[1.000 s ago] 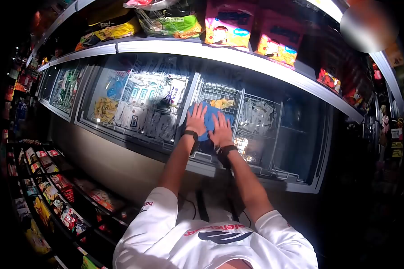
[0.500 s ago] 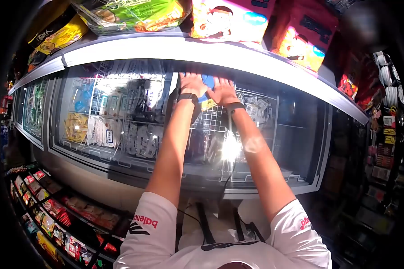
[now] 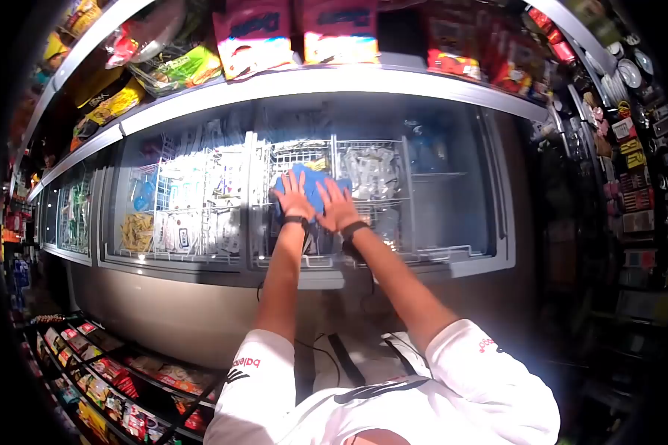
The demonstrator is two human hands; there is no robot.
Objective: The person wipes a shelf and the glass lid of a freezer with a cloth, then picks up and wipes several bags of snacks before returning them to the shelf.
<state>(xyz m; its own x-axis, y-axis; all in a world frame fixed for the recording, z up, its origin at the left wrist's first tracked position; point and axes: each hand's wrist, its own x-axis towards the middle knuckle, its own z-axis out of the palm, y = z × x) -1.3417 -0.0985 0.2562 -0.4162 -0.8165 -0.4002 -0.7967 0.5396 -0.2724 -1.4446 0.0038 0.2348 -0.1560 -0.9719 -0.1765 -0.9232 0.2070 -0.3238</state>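
Note:
A blue cloth (image 3: 313, 184) lies spread on the glass top (image 3: 453, 215) of a chest freezer. My left hand (image 3: 295, 202) rests flat on the cloth's left part, fingers stretched out. Beside it, my right hand (image 3: 337, 209) presses on the right part with its fingers spread. The palms cover some of the cloth. Each wrist wears a dark band. Beneath the glass, wire baskets hold packaged goods, among them pale packets (image 3: 371, 172) just right of my hands.
A white shelf edge (image 3: 334, 78) runs above the freezer's far side, carrying pink bags (image 3: 340, 33) and a green package (image 3: 182, 68). A black rack (image 3: 126, 378) of small packets stands at lower left. Goods hang along the right side.
Both hands and the blue cloth have come back toward me across the glass, away from the shelf edge. My head view has shifted, showing more of the shelves.

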